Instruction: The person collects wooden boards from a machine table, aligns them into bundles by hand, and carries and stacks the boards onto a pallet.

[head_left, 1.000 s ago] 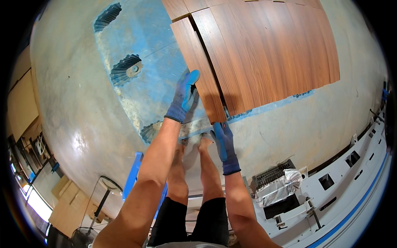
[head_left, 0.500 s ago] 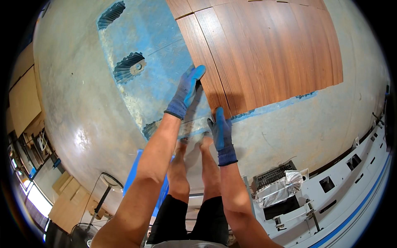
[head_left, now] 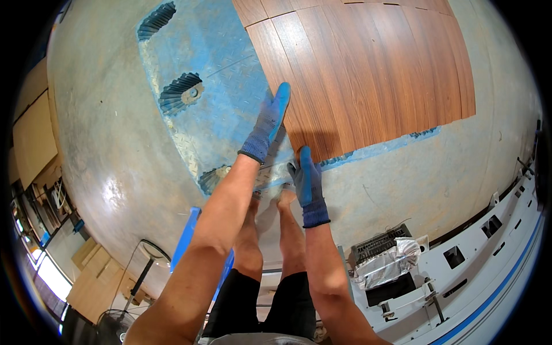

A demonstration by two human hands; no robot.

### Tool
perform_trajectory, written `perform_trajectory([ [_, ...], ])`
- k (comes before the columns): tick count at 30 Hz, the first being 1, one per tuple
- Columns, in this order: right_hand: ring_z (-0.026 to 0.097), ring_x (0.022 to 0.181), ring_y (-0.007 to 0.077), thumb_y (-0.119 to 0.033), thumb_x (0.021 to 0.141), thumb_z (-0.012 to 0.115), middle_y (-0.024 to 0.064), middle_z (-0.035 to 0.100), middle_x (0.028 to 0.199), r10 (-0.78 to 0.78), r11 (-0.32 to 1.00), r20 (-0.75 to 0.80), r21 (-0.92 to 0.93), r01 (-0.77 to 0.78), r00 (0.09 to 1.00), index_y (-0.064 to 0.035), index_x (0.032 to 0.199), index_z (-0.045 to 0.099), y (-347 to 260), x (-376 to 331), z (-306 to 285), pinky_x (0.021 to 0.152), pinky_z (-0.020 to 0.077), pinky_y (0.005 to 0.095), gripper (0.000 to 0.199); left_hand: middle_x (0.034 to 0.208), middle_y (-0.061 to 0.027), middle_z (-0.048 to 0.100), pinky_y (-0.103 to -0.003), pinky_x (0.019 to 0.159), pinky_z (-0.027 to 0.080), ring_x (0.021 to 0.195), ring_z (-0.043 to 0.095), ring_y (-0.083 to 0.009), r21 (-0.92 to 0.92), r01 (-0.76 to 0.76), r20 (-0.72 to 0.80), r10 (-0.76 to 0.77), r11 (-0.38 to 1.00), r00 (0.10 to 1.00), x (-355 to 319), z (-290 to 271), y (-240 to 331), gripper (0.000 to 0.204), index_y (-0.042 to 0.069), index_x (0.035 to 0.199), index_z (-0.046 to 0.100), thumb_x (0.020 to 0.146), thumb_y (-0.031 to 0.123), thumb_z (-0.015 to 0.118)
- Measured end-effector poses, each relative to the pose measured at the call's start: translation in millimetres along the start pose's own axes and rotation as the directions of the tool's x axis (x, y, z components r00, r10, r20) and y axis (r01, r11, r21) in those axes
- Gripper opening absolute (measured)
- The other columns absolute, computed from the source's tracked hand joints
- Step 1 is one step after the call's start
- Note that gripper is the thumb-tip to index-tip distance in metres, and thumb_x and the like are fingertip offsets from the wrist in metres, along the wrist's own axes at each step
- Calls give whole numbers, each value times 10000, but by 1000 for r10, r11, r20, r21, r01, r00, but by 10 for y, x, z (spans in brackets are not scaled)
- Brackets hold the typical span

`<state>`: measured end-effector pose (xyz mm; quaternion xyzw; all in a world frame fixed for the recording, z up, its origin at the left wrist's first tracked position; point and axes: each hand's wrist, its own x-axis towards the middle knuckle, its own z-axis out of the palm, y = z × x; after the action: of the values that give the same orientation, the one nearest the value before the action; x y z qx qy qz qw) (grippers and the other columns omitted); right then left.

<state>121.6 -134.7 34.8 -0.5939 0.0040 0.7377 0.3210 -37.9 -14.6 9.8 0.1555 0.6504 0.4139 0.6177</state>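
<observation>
Both gloved hands had slid up the plank (head_left: pixel 305 109): left hand (head_left: pixel 269 123) and right hand (head_left: pixel 306 178) pressed flat, open-palmed; several rows lay done, blue underlay (head_left: pixel 218 103) remained bare.

Both bare forearms are being extended forward from the lower edge. The gloved left hand (head_left: pixel 268 123) is being held flat, fingers straight; the gloved right hand (head_left: pixel 306 175) is being held edge-on, fingers extended.
</observation>
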Motion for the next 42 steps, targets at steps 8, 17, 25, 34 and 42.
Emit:
perform_trajectory([
  [8,499,1204,120,-496,953,759,-32,547,1319,-24,997,-20,-78,22,1000,-157,1455,492,-44,-29,-165,1041,415,379,661,1473,-198,576,-405,1126,426,1333,565,-305,67,-16,-81,21,998,997,-130,247,82,837,-11,1550,436,1013,612,587],
  [17,503,815,36,-293,1032,672,-45,572,980,-209,914,1,-354,196,978,-110,1246,620,471,-925,-955,716,436,207,286,1091,-32,534,-310,840,390,962,489,-145,57,-12,-34,14,998,999,-573,-548,-129,470,69,1315,615,1055,460,586],
  [25,643,720,416,-327,915,610,269,644,793,-432,500,-180,-863,68,883,10,818,651,1207,-2469,-2357,679,476,491,353,972,-83,730,-423,761,542,806,649,-202,901,-321,305,101,293,947,-1977,-1645,-1078,301,39,1168,709,953,207,583],
  [34,697,1109,215,-335,1070,581,91,721,1201,-341,937,-159,18,348,926,-37,1268,686,550,-4229,-1136,969,544,384,373,825,-35,597,-380,555,431,671,592,-207,766,312,15,-500,562,866,-3448,-2235,-261,242,129,1008,662,913,351,646],
  [42,565,1370,290,-262,1098,539,195,619,1435,-889,400,359,302,865,285,32,1402,615,-980,-7647,424,1188,411,432,430,628,-28,544,-392,490,406,521,546,-209,756,24,221,-289,654,931,-3301,-1264,890,220,78,826,689,894,284,651],
])
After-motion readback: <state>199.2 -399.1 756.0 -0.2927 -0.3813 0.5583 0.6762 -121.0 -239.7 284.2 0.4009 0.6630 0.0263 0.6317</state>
